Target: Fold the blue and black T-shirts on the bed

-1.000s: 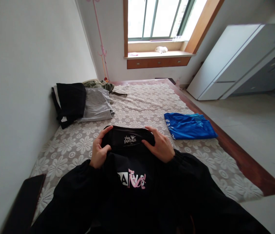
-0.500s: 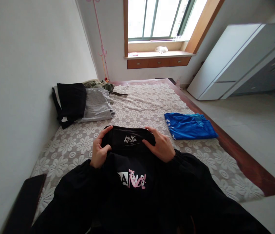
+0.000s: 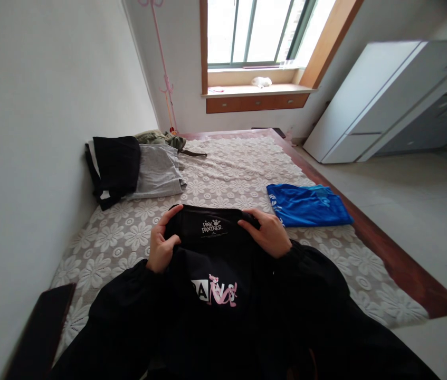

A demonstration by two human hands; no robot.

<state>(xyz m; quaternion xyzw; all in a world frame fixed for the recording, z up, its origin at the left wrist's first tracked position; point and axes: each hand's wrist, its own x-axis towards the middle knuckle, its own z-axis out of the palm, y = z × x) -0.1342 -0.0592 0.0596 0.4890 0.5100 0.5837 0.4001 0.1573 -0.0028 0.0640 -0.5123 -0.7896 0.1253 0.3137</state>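
Note:
A black T-shirt (image 3: 215, 264) with a pink cartoon print and white letters on its chest hangs in front of me. Its neckline faces up, and white "Pink Panther" lettering shows inside the collar. My left hand (image 3: 163, 240) pinches the collar's left end between thumb and fingers. At the other end, my right hand (image 3: 268, 232) grips the collar and shoulder edge, thumb on the near side. The shirt's lower part merges with my dark sleeves and is hard to make out.
A bed with a flowered lace cover (image 3: 223, 163) lies ahead. On it are folded blue clothing (image 3: 308, 206) at right, and a black garment (image 3: 116, 166), a grey one (image 3: 160, 169) and a camouflage-coloured one (image 3: 155, 137) by the left wall. A white refrigerator (image 3: 369, 100) stands beyond.
My right hand has slid a little to the right along the collar edge. The left hand keeps its place and its hold on the T-shirt.

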